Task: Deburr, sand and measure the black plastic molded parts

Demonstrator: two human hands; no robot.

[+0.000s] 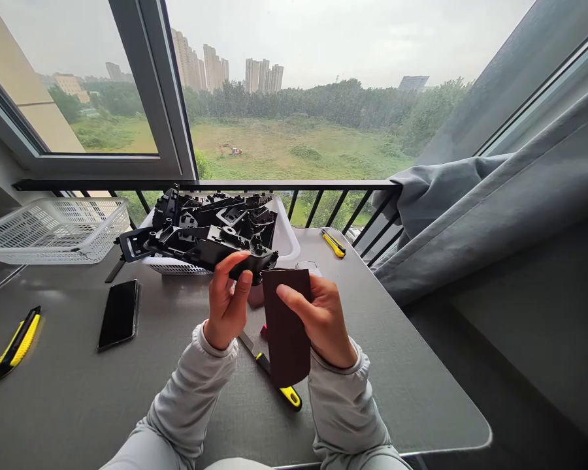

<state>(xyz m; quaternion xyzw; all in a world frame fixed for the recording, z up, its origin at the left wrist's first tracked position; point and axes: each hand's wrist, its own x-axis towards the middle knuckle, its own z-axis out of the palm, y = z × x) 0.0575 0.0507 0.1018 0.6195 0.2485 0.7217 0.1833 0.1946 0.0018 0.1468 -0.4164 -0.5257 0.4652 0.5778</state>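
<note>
Holds a dark brown sheet upright in the right hand, pinched between the thumb, laid flat across the front face, and the fingers behind. Has the left hand up against the right end of a long black plastic part, thumb and index finger curved toward each other with a gap at the tips; hard to tell from here whether gripping that part or only touching it. Right end just beside the sheet's upper corner, left end out past a white basket heaped with more black parts. Below the sheet, partly hidden by it, a knife on the grey table. Farther left, a phone and a yellow-and-black cutter; near the railing, a smaller cutter.
</note>
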